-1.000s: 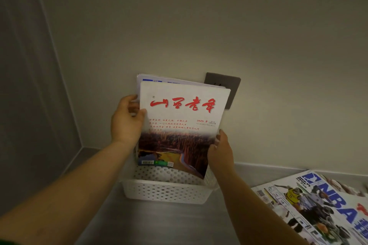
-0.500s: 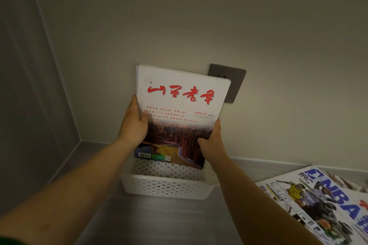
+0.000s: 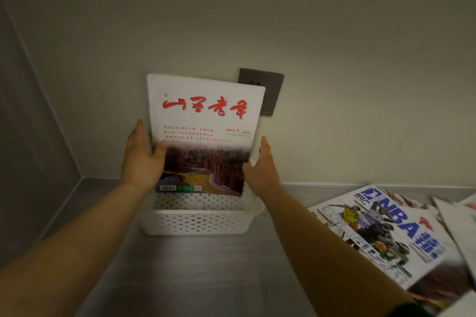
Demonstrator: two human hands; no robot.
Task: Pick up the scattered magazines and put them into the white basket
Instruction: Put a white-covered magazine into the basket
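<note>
A white perforated basket (image 3: 198, 222) sits on the steel counter against the back wall. A stack of magazines stands upright in it, and the front one (image 3: 206, 121) has a white cover with red characters above a landscape photo. My left hand (image 3: 140, 159) grips the stack's left edge, thumb on the front cover. My right hand (image 3: 261, 170) lies against the stack's right edge with its fingers straight. An NBA magazine (image 3: 386, 234) lies flat on the counter to the right.
More loose magazines (image 3: 461, 224) overlap at the far right edge. A grey wall socket (image 3: 268, 90) is partly hidden behind the upright stack. A side wall closes the corner on the left. Bare steel counter (image 3: 206, 278) lies in front of the basket.
The magazines behind the front one no longer stick out; the stack is squared up and slightly higher. My right hand has gone from holding the lower right corner to lying flat along the right edge.
</note>
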